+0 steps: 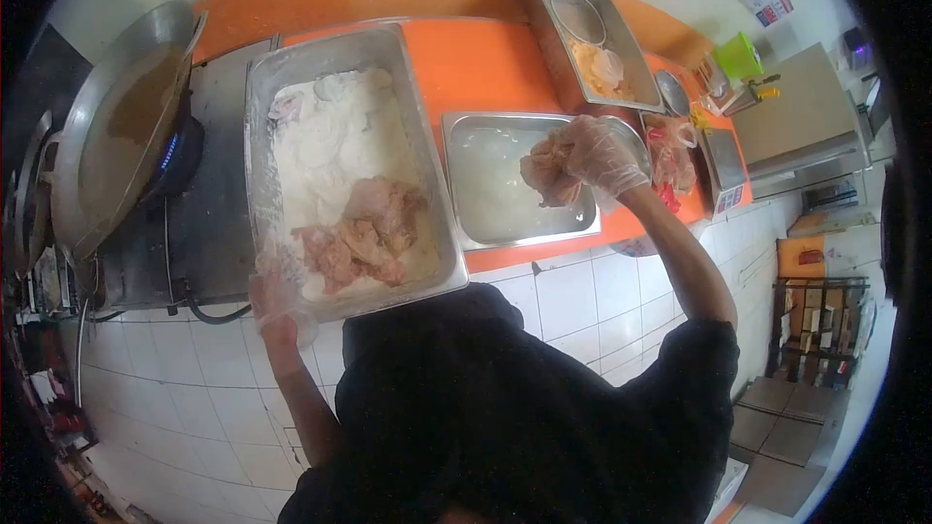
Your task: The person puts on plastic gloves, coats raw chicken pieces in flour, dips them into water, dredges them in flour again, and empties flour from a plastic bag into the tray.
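Note:
My right hand [594,153], in a clear plastic glove, grips a piece of raw chicken [549,171]. It holds the chicken above a metal pan of cloudy liquid [453,175]. At the near left corner of a deep metal tray [427,126], my left hand [277,296], also gloved, is closed on the rim; its fingers are partly blurred. White flour [335,150] fills much of this tray. Several raw chicken pieces [364,238] lie on the flour at the near side, partly coated.
On the left, a large wok [131,116] of oil sits over a blue-flamed burner [175,155]. Behind the pan stands another metal tray [544,19] with a strainer [577,17] in it. To the right are a plastic bag [670,160] and a scale [723,170] on the orange counter [466,58].

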